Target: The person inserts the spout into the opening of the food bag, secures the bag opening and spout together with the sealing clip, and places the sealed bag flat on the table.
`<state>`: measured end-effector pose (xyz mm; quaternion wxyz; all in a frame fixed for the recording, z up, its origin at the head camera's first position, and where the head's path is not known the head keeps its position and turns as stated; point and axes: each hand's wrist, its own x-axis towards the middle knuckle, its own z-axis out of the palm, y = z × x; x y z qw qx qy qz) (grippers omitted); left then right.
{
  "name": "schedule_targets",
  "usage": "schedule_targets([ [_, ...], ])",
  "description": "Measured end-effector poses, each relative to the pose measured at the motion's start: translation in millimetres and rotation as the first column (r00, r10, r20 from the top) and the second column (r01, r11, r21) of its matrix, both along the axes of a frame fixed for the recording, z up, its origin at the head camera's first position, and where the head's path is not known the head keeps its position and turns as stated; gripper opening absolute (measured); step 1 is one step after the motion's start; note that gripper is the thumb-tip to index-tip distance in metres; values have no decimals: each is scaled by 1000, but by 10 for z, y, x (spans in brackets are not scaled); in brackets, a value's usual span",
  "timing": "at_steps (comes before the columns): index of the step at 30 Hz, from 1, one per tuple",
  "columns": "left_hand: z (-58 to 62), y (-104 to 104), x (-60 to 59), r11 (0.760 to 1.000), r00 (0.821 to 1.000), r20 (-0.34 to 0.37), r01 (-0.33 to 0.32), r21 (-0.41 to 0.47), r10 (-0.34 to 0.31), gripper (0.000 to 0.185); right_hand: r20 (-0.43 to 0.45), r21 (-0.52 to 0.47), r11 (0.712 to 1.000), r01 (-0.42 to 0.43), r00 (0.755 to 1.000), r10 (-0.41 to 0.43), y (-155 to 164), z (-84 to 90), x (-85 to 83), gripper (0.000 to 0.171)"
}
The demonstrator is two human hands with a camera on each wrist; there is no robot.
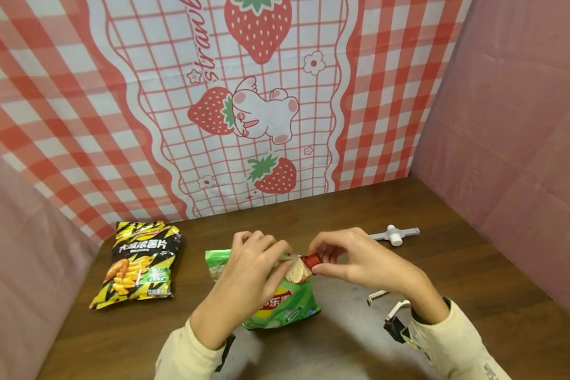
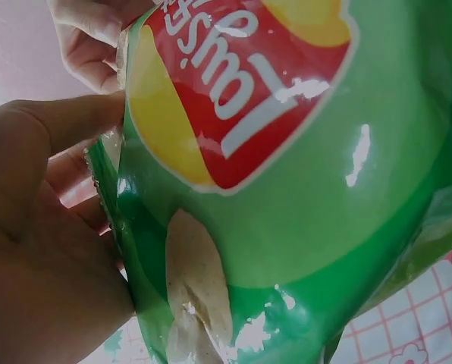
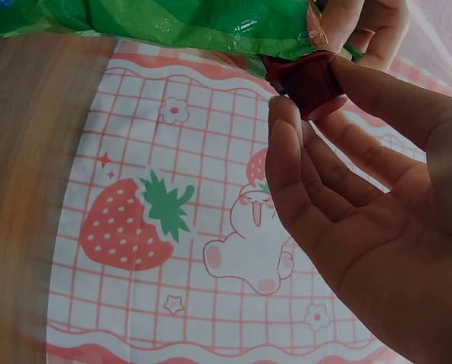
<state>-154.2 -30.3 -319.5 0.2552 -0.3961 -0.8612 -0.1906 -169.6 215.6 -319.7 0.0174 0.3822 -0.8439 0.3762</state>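
Hands meet at the green chip bag (image 1: 285, 306) – left hand (image 1: 247, 279) grips its top. Right hand (image 1: 361, 261) pinches a red clip (image 1: 312, 260) there – fingers clamped.

In the lower middle of the head view, a chip bag (image 1: 285, 303) stands on the table (image 1: 480, 295). A second bag (image 1: 138, 264) lies at its left. A clip (image 1: 395, 235) lies right of centre, before the backdrop (image 1: 275, 105).

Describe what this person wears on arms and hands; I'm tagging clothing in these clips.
Both hands, the left hand and the right hand, are bare: no gloves or rings visible. Cream long sleeves reach both wrists. Dark camera mounts with white clips sit at the wrists.
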Motion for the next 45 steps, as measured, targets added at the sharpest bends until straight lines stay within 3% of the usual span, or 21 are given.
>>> schedule_targets([
  [4, -6, 8, -12, 1000, 1000, -6, 6, 6, -6, 8, 4, 3, 1000, 4, 1000, -4, 4, 3, -1, 15],
  [11, -8, 19, -14, 1000, 1000, -4, 6, -29, -6, 12, -27, 20, 999, -33, 999, 33, -27, -18, 6, 48],
  [15, -8, 31, -11, 999, 999, -29, 19, -40, -20, 14, -70, 39, 997, -64, 995, 67, -82, -53, 0, 32],
  [20, 6, 21, -6, 999, 997, -64, 43, -25, -44, 10, -109, 17, 999, -41, 993, 42, -137, -73, 6, 20],
  [24, 22, 4, -11, 998, 997, -61, 54, -18, -55, 4, -108, -4, 1000, -27, 994, 26, -151, -52, 27, 18],
  [40, 22, -56, -31, 997, 996, -42, 83, 5, -83, 6, -92, -35, 999, -17, 996, 14, -190, -77, 21, 19],
  [45, 18, -41, -39, 998, 996, -55, 69, 4, -69, 6, -134, -51, 999, 14, 991, -21, -202, -89, 26, 21],
])
